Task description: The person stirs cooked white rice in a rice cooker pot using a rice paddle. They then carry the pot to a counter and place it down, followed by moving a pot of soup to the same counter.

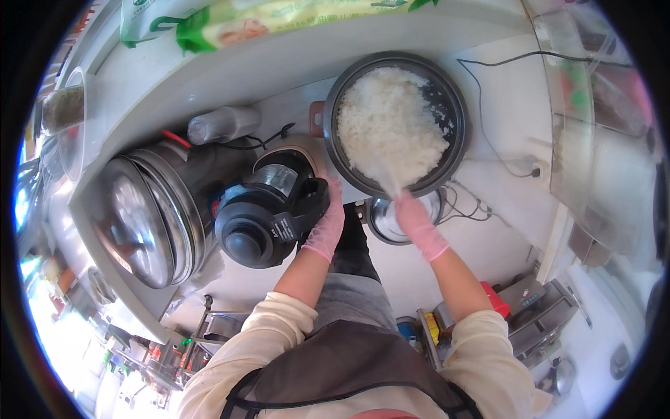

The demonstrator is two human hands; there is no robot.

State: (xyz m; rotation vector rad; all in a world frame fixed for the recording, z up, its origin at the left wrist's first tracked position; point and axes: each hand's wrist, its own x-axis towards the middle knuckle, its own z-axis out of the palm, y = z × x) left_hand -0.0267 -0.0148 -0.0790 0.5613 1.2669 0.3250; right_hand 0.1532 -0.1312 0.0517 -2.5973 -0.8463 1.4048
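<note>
A translucent rice paddle (388, 178) is in my right hand (413, 220), which wears a thin pink glove. The paddle's blade reaches into the cooked white rice (392, 120) at the near side of a round dark pot (463, 125). Some grains cling to the pot's bare right inner wall. My left hand (328, 222), gloved the same way, lies beside the handle of a black-lidded blender jug (251, 225). Its fingertips are close to the pot's lower left rim. The jug's handle partly hides this hand, so its grip is unclear.
Large steel lids (141, 220) lean at the left by a steel vessel. A wrapped clear plastic bundle (225, 124) lies behind the blender. Below the pot is a metal-rimmed round vessel (382, 222). Cables (479, 105) run along the right wall to a socket (539, 173). Packaged wipes (293, 21) lie on the upper ledge.
</note>
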